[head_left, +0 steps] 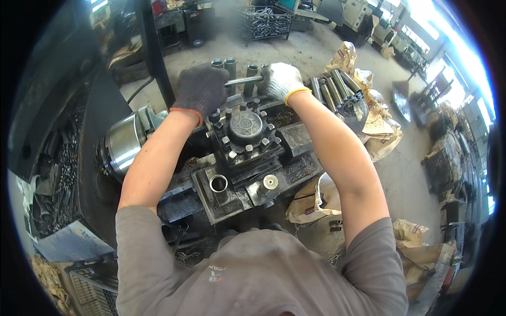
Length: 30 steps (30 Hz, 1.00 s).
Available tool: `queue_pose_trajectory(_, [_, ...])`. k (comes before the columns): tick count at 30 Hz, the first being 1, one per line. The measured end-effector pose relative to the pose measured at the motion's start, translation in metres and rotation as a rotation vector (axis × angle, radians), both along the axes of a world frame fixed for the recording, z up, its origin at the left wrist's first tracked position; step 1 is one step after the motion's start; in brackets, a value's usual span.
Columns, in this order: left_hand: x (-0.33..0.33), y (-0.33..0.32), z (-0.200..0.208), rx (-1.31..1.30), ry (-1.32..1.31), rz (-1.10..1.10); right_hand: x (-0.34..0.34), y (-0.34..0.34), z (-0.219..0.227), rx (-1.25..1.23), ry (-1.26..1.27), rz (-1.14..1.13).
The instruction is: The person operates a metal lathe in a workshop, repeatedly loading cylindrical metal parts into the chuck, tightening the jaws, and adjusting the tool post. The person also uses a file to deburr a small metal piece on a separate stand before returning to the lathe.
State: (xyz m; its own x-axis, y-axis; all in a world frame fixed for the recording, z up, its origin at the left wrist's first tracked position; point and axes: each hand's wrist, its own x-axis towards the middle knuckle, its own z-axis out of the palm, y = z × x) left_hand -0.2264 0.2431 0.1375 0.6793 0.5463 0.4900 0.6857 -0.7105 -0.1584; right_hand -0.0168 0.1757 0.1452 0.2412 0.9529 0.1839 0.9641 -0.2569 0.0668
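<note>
Both my arms reach forward over a lathe. My left hand [203, 87], in a dark knit glove with an orange cuff, is closed on one end of a slim shiny metal rod [244, 81]. The other end sits in my right hand [281, 81], closed, in a white glove with a yellow cuff. The rod lies nearly level between them, its ends hidden in the gloves. Just nearer to me is the square tool post [246, 126], ringed with bolts. Several metal tubes [230, 67] stand upright behind the rod.
The lathe's steel chuck [125, 145] is at the left, beside a chip-filled tray [52, 179]. A heap of metal tubes [334, 90] lies at the right among paper sacks [382, 131]. Nearer stand a hollow socket [218, 183] and a round knob [270, 182]. A wire crate [268, 23] stands far off.
</note>
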Motion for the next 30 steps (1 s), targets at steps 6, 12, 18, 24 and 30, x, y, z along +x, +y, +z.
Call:
queue_pose_trajectory(6, [0.036, 0.016, -0.009, 0.290, -0.214, -0.078, 0.031, -0.015, 0.017, 0.010, 0.005, -0.041])
queue_pose_trajectory(12, [0.057, 0.017, -0.021, 0.146, -0.144, -0.153, 0.039, -0.037, -0.002, -0.054, 0.038, -0.066])
queue_pose_trajectory(18, [0.057, 0.008, 0.002, 0.045, -0.041, -0.119, 0.043, -0.043, -0.013, 0.030, 0.179, -0.020])
queue_pose_trajectory(24, [0.050, 0.012, -0.016, 0.026, -0.056, -0.100, 0.036, -0.035, -0.016, 0.019, 0.141, -0.054])
queue_pose_trajectory(30, [0.039, 0.010, -0.027, -0.025, -0.109, -0.027, 0.019, -0.049, -0.010, -0.056, 0.122, -0.039])
